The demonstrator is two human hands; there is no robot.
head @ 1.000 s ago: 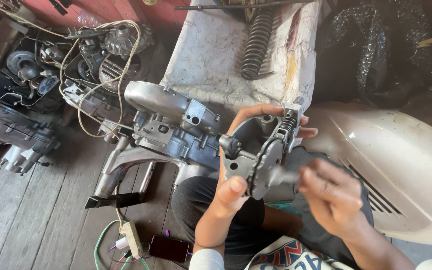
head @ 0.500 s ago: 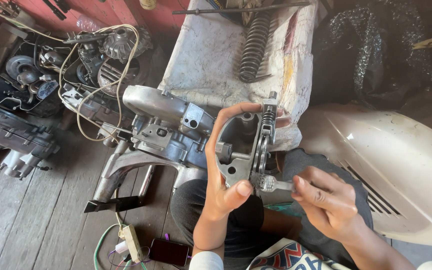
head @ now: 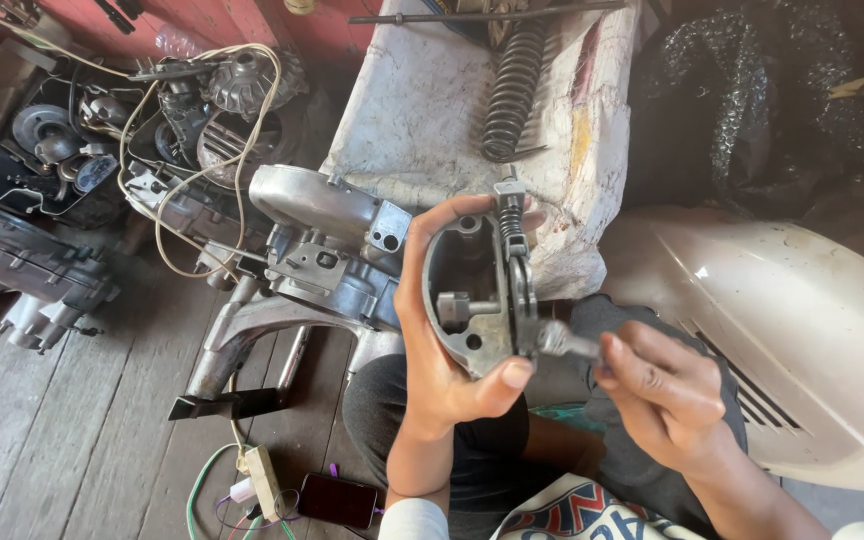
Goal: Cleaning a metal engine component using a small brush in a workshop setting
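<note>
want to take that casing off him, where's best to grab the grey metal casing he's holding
Grip the casing by its curved outer rim, coming from the left, as the left hand does. Its hollow face shows a protruding stud, and the right side carries a shaft that the right hand pinches, so those sides likely give poorer purchase.

The grey metal engine cover (head: 472, 300) was held upright, hollow side showing, kinda oval with a stubby shaft poking out inside. A short metal shaft (head: 567, 343) stuck out sideways from its lower right edge, looking greasy and worn.
</note>
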